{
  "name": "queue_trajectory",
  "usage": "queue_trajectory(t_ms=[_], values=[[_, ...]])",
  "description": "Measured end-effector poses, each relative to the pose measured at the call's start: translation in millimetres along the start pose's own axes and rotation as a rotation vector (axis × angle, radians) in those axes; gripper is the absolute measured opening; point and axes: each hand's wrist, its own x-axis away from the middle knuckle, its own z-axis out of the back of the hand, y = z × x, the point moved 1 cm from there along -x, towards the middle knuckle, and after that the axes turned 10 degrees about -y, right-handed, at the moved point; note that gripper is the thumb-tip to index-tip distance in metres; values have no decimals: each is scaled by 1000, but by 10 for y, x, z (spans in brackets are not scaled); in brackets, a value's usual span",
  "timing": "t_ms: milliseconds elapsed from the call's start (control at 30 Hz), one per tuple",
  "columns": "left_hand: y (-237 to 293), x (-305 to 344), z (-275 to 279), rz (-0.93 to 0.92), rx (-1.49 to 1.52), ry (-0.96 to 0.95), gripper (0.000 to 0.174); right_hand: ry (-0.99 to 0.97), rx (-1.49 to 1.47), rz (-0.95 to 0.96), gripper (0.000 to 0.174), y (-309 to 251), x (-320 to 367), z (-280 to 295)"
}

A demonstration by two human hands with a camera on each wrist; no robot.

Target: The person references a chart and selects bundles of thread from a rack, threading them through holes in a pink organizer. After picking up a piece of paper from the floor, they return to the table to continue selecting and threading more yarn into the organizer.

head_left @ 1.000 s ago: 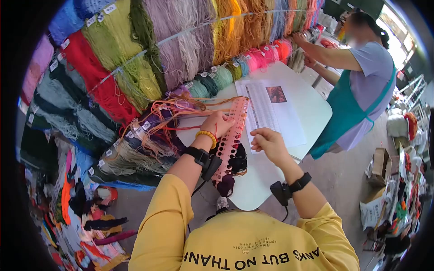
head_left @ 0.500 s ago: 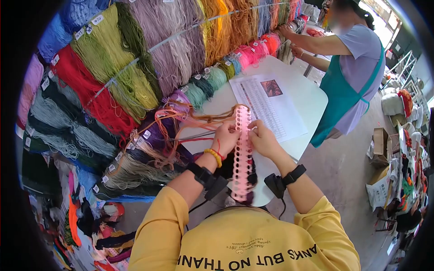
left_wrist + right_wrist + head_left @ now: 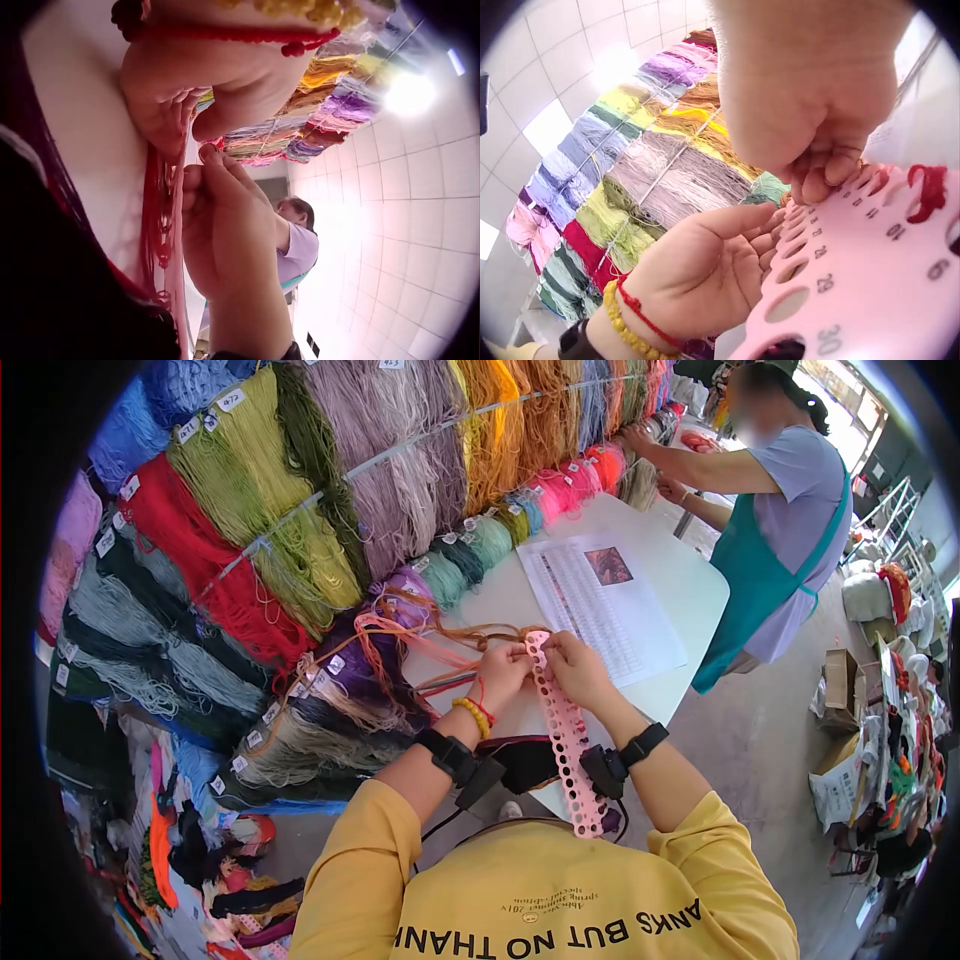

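Note:
A long pink strip (image 3: 567,735) with numbered holes along both edges slants down toward the body. The right hand (image 3: 582,672) pinches its far end with curled fingers. Beside that end the left hand (image 3: 503,675) has its fingertips at the strip's left edge. In the right wrist view, the left hand (image 3: 697,270) has bent fingers by the holed edge, and the right hand (image 3: 810,105) curls over the top edge. Red thread (image 3: 928,193) loops through a hole. Orange and brown strands (image 3: 450,632) trail leftward from the far end; dark yarn (image 3: 525,763) hangs beside the strip.
A white table (image 3: 660,545) carries a printed sheet (image 3: 600,605) with a small picture. Labelled yarn hanks (image 3: 400,490) hang along the back and left. A person in a teal apron (image 3: 745,580) stands at the right. Boxes (image 3: 838,685) and bags lie beyond on the floor.
The right hand, apart from the strip a second ago, has come to it and moved up to its far end. The strip's near end has swung right, while the left hand has shifted slightly.

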Motion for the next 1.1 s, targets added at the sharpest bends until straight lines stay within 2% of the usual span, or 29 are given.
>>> queue_trajectory(t_ms=[267, 367, 467, 567, 667, 867, 1100], values=[[142, -18, -9, 47, 197, -40, 32, -28, 213, 41, 20, 5, -149, 90], [131, -14, 10, 63, 210, 31, 33, -5, 232, 103, 19, -29, -206, 129], [173, 40, -51, 100, 287, 85, 27, 23, 283, 144, 17, -40, -203, 136], [41, -3, -35, 40, 236, 30, 22, -13, 262, 104, 16, -79, -159, 126], [55, 1, -45, 6, 228, 23, 19, 7, 343, 159, 15, -91, -154, 114], [65, -23, -65, -10, 177, 31, 21, 47, 565, 161, 15, -146, -153, 85], [28, -77, -112, -47, 67, 76, 18, 9, 595, 97, 19, -101, -158, 74]])
